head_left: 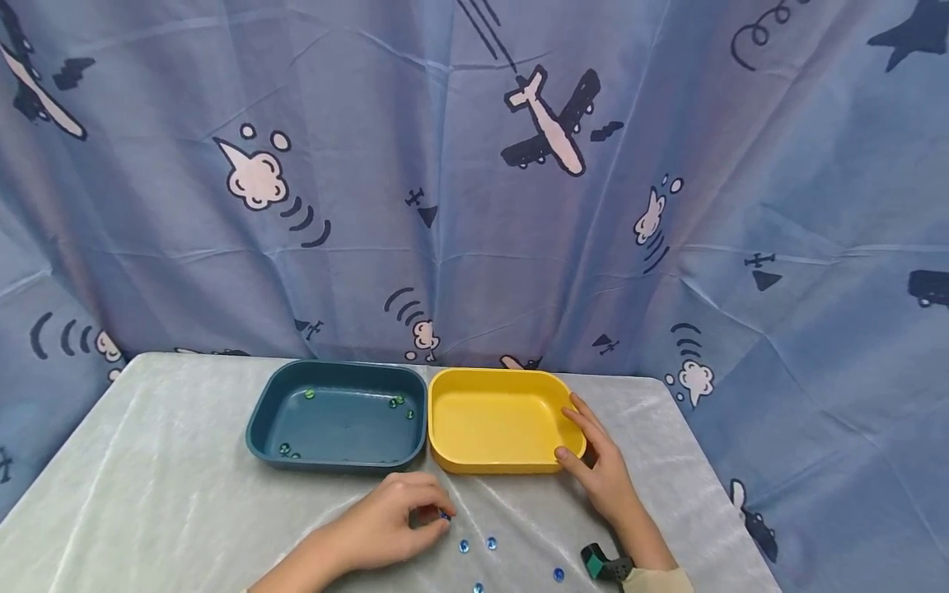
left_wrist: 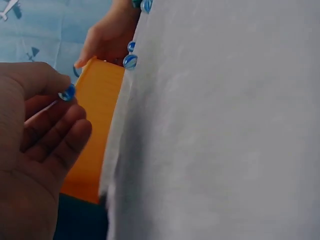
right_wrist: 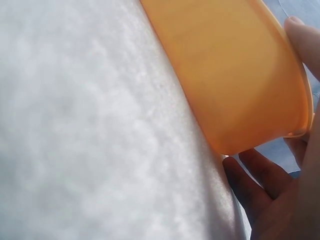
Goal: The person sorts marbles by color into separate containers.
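Observation:
My left hand pinches a blue glass marble between thumb and index finger, just above the cloth. In the left wrist view the other fingers are loosely bent below it. The right hand holds the right end of a yellow tray, thumb near the front corner and fingers over the side rim. No marbles show inside that tray. Several loose blue marbles lie on the cloth in front of it. Left of it stands a dark teal tray holding several green marbles.
Both trays stand side by side on a table covered with pale cloth. A blue curtain printed with planes hangs behind the table. A dark strap with a small device is on the right wrist.

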Demonstrator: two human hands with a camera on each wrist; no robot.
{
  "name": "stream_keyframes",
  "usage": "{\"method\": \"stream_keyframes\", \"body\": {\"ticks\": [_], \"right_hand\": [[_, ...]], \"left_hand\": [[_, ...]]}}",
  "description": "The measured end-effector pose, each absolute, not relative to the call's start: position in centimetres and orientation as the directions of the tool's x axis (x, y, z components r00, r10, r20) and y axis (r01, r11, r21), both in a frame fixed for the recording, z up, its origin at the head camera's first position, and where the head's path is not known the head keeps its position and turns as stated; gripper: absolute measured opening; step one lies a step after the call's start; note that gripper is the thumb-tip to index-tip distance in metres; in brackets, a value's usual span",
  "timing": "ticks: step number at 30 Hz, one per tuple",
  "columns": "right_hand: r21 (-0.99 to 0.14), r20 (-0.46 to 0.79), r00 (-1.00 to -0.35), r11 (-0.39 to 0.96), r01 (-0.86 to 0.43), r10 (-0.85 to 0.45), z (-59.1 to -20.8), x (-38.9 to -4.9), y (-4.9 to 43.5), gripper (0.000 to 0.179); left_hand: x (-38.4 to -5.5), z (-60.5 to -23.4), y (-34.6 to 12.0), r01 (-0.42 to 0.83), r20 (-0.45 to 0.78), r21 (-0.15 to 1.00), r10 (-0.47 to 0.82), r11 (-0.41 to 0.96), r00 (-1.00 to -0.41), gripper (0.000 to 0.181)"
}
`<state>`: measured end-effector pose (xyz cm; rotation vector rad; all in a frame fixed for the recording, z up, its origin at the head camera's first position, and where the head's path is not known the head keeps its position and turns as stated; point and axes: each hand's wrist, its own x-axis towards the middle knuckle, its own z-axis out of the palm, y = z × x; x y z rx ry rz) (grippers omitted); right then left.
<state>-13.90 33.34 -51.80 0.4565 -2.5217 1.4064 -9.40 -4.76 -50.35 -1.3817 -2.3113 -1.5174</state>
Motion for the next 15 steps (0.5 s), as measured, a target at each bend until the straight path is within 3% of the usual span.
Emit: {"method": "stream_keyframes", "body": {"ticks": [8,15], "right_hand": [[-0.784,0.323,-0.933,0.508,-0.357,-0.159,-51.8,-13.8,33.4,0.06],[-0.783,0.332,-0.93,0.505,-0.364,-0.156,-51.9,-13.7,33.4,0.061]], "left_hand": [[-10.5,-48.1,-3.2,0.693,0.537,0.717,0.569,0.083,-0.623,0.021],[-11.8,-47.1,-2.6,0.658,0.527,0.738,0.48,0.152,-0.701,0.021]]}}
